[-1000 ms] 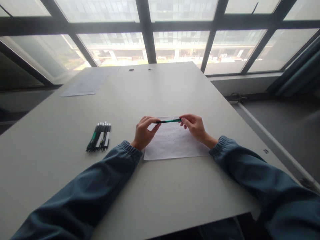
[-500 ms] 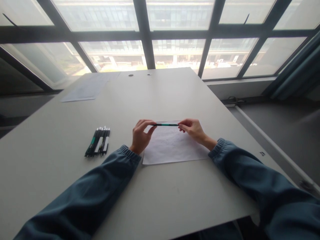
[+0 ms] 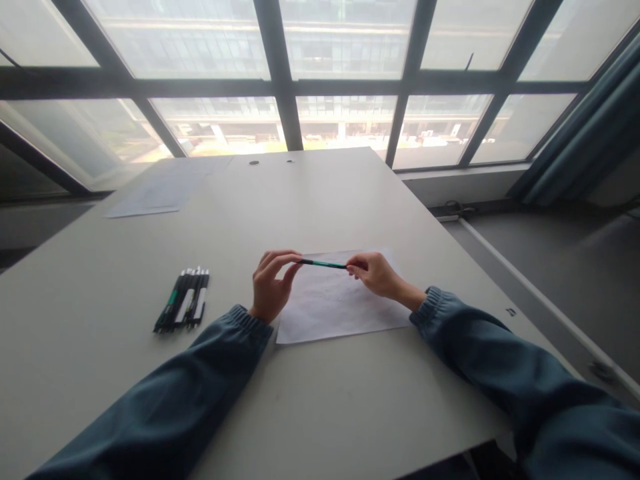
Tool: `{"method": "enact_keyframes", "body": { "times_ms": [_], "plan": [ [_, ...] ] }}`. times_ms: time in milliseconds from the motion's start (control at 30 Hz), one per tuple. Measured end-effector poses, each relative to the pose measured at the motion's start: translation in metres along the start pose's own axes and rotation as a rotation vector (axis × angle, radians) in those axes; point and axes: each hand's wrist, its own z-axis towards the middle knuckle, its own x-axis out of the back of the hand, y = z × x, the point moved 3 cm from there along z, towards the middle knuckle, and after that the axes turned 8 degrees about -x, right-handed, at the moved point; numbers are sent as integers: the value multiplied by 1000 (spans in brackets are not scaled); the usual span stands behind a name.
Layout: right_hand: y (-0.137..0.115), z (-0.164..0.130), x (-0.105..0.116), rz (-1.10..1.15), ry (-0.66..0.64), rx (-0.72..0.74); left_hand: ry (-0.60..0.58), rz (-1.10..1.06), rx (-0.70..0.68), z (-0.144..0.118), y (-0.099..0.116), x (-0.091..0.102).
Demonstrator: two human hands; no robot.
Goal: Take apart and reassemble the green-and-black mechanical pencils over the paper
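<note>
The pen (image 3: 323, 264) lies level, its long axis running left to right between the two hands — the left hand (image 3: 269, 288) pinching one end, the right hand (image 3: 376, 275) the other — held just above the sheet of paper (image 3: 340, 310), both wrists low near the table (image 3: 310, 200).

Left hand (image 3: 269, 288) and right hand (image 3: 376, 275) raised, fingertips pinched, facing.

pen (image 3: 324, 264) | now tilted, left end higher | green band narrower
</note>
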Motion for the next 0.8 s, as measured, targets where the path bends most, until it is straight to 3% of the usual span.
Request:
{"method": "enact_keyframes", "body": {
  "times_ms": [100,200,333,433,500,600,800],
  "plan": [
    [1,4,6,-40,44,26,27,-2,90,-3,-9,-2],
    [6,14,24,-143,205,55,-8,-2,165,-8,-19,-6],
    [26,34,65,-300,450,19,-306,29,150,-13,-24,-16],
    [49,48,96,-389,574,-92,-551,49,60,-18,-21,-22],
    [63,55,110,-481,620,-205,-642,61,23,-20,-19,-24],
    [77,65,119,-595,629,-343,-674,84,-5,-20,-17,-23],
    [88,92,121,-659,648,-447,-681,138,-10,-23,-16,-15]
  ]
}}
